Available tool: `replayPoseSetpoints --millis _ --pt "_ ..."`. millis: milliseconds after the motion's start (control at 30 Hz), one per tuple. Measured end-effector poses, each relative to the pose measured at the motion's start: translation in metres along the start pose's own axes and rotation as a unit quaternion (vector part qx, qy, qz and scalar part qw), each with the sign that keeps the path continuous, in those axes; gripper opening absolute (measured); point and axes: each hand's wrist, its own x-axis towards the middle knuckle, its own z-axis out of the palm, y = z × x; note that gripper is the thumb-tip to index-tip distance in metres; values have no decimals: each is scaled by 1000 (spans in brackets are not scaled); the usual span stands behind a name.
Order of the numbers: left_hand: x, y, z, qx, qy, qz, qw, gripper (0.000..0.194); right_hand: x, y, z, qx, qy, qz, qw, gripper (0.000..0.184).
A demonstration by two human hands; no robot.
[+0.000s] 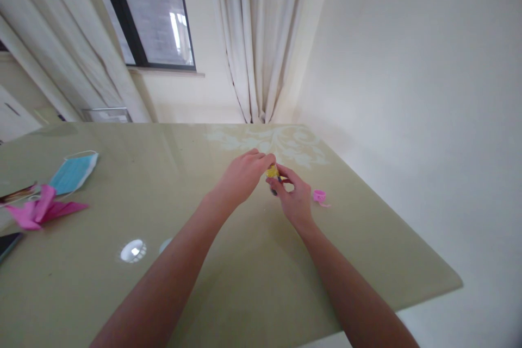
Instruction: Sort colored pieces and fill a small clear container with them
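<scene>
My left hand (244, 176) and my right hand (294, 198) meet above the middle of the glossy olive table (228, 283). Both pinch a small yellow object (272, 172) between their fingertips. A dark part shows just under it by my right fingers; I cannot make out what it is. A small pink ring-shaped piece (319, 196) lies on the table just right of my right hand, apart from it.
At the left edge lie a blue face mask (74, 173), folded pink paper (41, 209) and a dark phone corner (8, 243). Behind the table are a window (147, 11) and pale curtains (256, 38). A bare wall runs along the right.
</scene>
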Motion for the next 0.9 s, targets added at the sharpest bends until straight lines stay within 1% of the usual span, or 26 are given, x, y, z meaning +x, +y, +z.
replayPoseSetpoints --millis 100,233,467,533,633,767,900 --pt "0 -1 -3 4 -10 13 1000 17 0 1 0 -9 -2 -20 1000 43" --pt "0 -3 -5 6 -2 29 1000 18 0 0 -1 -16 0 -38 999 42" --pt "1 -4 0 -2 2 46 999 26 1 -3 -2 20 13 14 1000 46" --pt "2 -4 2 -2 -4 41 999 28 2 -4 -3 31 16 20 999 46" --pt "2 -3 3 -20 -7 11 1000 26 3 -5 -3 39 18 14 999 44" --pt "3 -1 0 -87 4 -29 996 24 2 -6 -3 43 16 11 999 44" --pt "3 1 -4 -139 16 -37 989 23 2 -7 -3 53 11 14 998 46"
